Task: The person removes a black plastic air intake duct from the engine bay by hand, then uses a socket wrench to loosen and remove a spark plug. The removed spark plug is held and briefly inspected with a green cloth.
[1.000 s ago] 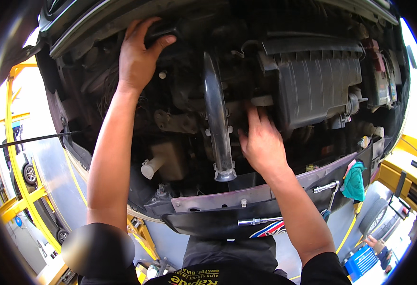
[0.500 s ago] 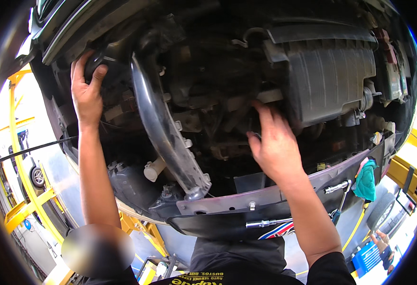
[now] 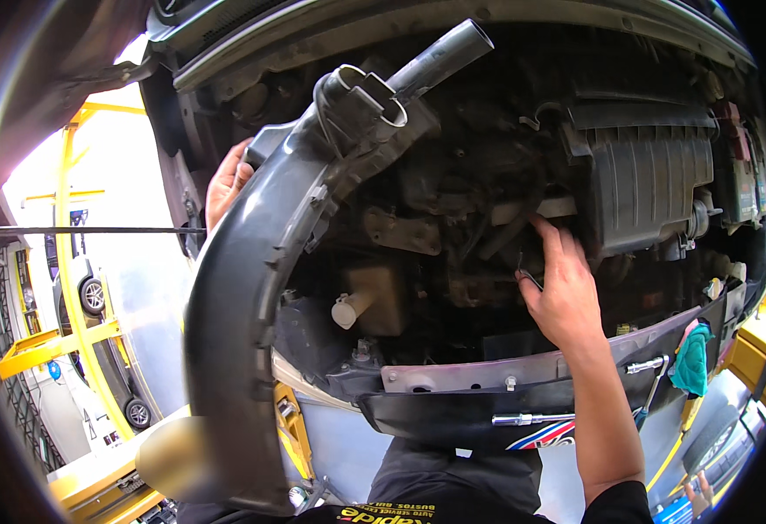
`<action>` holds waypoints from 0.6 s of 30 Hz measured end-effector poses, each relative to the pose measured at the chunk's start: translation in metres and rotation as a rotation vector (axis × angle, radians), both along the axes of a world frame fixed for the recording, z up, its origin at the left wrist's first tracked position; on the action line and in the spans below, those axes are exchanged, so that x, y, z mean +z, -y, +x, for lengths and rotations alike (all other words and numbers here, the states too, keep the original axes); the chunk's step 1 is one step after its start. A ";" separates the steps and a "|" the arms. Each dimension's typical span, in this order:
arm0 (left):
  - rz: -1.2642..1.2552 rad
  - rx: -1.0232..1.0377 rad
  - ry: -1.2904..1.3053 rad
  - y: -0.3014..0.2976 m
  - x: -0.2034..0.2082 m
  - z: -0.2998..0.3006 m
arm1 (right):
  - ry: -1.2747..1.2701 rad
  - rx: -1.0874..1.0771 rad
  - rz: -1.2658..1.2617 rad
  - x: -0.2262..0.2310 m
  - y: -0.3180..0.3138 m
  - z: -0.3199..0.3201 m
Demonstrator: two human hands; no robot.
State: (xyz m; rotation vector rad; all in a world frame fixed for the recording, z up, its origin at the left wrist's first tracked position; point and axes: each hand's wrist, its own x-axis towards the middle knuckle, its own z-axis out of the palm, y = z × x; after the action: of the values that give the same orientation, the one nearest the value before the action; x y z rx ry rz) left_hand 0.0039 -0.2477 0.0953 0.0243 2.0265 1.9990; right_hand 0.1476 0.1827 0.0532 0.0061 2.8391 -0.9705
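Note:
My left hand [image 3: 224, 185] grips the side of a long, curved black plastic air duct [image 3: 234, 288], its fingers partly hidden behind it. The duct is lifted clear of the engine bay, with an oval opening and a round tube at its upper end. My right hand [image 3: 565, 288] reaches into the bay, thumb and fingers apart. Its fingertips are close to a dark hose [image 3: 510, 234] and a pale bar. By the thumb shows a thin shiny edge, too small to identify. Right of this hand sits the ribbed black air filter box [image 3: 649, 188].
A ratchet [image 3: 533, 420] lies along the front panel, with another socket tool [image 3: 649, 367] and a teal cloth [image 3: 692, 360] to its right. A capped reservoir neck [image 3: 348, 310] stands below the duct. Yellow lift posts [image 3: 73, 262] rise at the left.
My left hand has raised the duct out of the bay and swung it toward me and left. The view has shifted; my right hand stays in much the same spot over the engine.

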 end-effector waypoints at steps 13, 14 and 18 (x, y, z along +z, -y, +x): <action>0.335 0.037 0.013 -0.023 -0.012 0.059 | 0.060 0.122 -0.030 0.043 -0.006 0.048; 0.313 0.042 0.015 -0.036 -0.021 0.052 | 0.061 0.088 -0.028 0.047 -0.014 0.050; -0.108 0.111 -0.154 -0.051 0.010 0.068 | 0.015 -0.026 -0.181 0.057 -0.028 0.050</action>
State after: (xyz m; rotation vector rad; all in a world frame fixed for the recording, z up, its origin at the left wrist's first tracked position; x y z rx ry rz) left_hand 0.0716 -0.1970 0.1051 0.0451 2.2763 2.0054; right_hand 0.1972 0.2103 0.1100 0.0310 2.7326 -1.2240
